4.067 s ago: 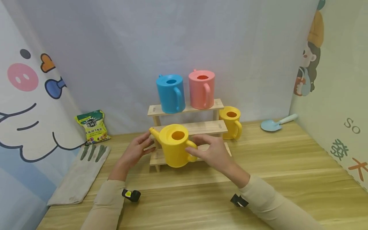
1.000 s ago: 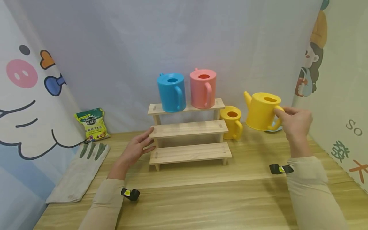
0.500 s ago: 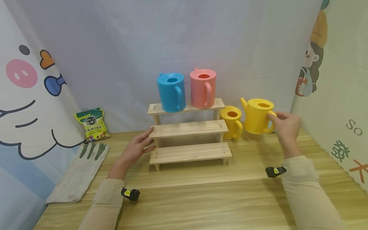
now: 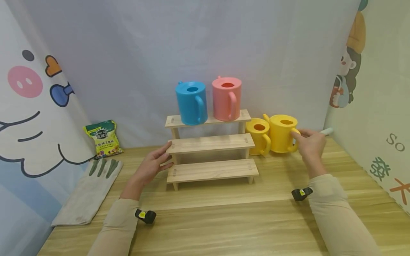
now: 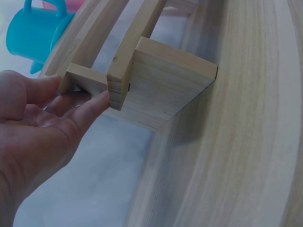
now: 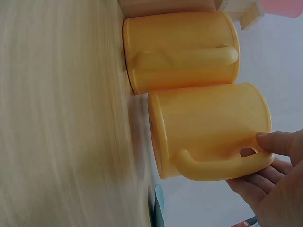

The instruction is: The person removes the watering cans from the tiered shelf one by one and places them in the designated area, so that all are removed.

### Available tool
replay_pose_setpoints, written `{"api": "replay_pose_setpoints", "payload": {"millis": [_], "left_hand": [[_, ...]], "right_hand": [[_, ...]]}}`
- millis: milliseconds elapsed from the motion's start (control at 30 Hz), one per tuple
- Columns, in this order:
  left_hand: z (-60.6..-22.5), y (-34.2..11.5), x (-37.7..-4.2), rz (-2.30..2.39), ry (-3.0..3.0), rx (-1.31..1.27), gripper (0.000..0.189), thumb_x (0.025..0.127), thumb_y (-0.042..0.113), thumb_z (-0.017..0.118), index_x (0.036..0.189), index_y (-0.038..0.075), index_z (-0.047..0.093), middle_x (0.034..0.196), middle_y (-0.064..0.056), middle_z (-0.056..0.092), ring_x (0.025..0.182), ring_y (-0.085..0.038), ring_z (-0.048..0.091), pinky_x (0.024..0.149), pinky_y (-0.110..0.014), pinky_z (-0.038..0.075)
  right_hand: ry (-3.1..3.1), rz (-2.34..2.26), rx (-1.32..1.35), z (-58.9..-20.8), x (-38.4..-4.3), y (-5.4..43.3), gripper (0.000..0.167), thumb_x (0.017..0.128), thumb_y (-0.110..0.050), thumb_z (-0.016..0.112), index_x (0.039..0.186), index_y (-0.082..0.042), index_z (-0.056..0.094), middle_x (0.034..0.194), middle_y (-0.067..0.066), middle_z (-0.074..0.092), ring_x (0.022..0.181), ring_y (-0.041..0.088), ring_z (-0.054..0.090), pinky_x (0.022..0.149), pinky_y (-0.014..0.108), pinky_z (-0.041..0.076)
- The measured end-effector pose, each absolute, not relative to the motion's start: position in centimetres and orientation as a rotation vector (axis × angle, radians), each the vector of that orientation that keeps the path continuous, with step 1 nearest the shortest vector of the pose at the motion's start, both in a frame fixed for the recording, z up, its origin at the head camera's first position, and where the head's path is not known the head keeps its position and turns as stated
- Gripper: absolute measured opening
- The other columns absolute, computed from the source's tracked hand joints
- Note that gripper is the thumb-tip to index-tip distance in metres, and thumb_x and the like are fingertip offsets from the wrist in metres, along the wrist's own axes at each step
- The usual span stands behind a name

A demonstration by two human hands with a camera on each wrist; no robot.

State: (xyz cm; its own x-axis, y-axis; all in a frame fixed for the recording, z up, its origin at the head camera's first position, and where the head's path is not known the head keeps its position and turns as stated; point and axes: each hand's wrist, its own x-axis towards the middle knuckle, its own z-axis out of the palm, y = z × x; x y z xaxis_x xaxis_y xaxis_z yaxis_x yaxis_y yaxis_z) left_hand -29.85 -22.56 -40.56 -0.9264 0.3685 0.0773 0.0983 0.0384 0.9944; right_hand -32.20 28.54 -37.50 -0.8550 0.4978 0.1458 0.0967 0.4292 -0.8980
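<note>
Yellow watering cans (image 4: 281,133) two, blue one, pink one

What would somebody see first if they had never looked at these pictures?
Probably the bright watering cans: a blue can and a pink can stand on the top step of the wooden stair shelf. To the right of the shelf, on the table, two yellow ones stand side by side, and the right hand holds the handle of the larger yellow can. The left hand rests against the shelf's left end.
</note>
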Motion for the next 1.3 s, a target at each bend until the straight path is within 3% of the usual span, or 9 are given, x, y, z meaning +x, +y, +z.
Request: {"api": "replay_pose_setpoints", "payload": {"millis": [500,900,1000,1100,1200,1300], "left_hand": [[-40.5,-22.4,-29.8,2.005,2.108,0.462,0.052,0.111,0.009,0.033,0.161,0.011,0.019,0.166,-0.013,0.006,0.148,-0.04,0.019,0.11,-0.041,0.044],[-40.6,-22.5,-29.9,2.009,2.095,0.461,0.052,0.111,0.009,0.032,0.161,0.012,0.019,0.166,-0.013,0.006,0.148,-0.039,0.018,0.11,-0.041,0.043],[-40.5,-22.6,-29.9,2.008,2.093,0.46,0.052,0.111,0.009,0.032,0.161,0.012,0.018,0.166,-0.013,0.006,0.148,-0.039,0.018,0.111,-0.042,0.043],[-40.5,-22.6,-29.8,2.008,2.094,0.452,0.052,0.111,0.009,0.032,0.161,0.012,0.019,0.166,-0.013,0.006,0.148,-0.039,0.019,0.111,-0.042,0.043],[-40.5,-22.6,-29.8,2.001,2.101,0.452,0.052,0.111,0.009,0.033,0.161,0.012,0.019,0.166,-0.013,0.007,0.148,-0.039,0.019,0.11,-0.041,0.043],[-40.5,-22.5,-29.8,2.003,2.103,0.454,0.052,0.111,0.01,0.033,0.161,0.012,0.018,0.166,-0.014,0.008,0.148,-0.039,0.02,0.11,-0.041,0.043]], "right_hand": [[-2.251,1.489,-0.523,-38.9,-32.7,28.0,0.043,0.092,-0.028,0.073,0.125,-0.001,0.07,0.122,0.018,0.068,0.086,0.005,0.061,0.065,0.007,0.051],[-2.262,1.448,-0.513,-39.2,-32.7,27.7,0.041,0.092,-0.024,0.074,0.125,0.0,0.069,0.123,0.018,0.067,0.093,0.013,0.062,0.066,0.007,0.05],[-2.271,1.462,-0.518,-39.0,-32.7,27.6,0.044,0.091,-0.025,0.074,0.126,0.001,0.068,0.124,0.018,0.067,0.102,0.02,0.064,0.072,0.011,0.053],[-2.277,1.48,-0.534,-38.4,-32.5,27.6,0.05,0.09,-0.027,0.076,0.131,0.0,0.065,0.127,0.018,0.065,0.113,0.027,0.064,0.085,0.021,0.058],[-2.256,1.481,-0.522,-37.3,-32.2,27.3,0.056,0.089,-0.029,0.077,0.135,-0.001,0.063,0.128,0.017,0.065,0.117,0.028,0.064,0.095,0.03,0.056],[-2.209,1.482,-0.461,-36.1,-31.6,26.5,0.058,0.088,-0.031,0.078,0.135,-0.001,0.063,0.128,0.016,0.065,0.117,0.027,0.064,0.095,0.03,0.056]]}}
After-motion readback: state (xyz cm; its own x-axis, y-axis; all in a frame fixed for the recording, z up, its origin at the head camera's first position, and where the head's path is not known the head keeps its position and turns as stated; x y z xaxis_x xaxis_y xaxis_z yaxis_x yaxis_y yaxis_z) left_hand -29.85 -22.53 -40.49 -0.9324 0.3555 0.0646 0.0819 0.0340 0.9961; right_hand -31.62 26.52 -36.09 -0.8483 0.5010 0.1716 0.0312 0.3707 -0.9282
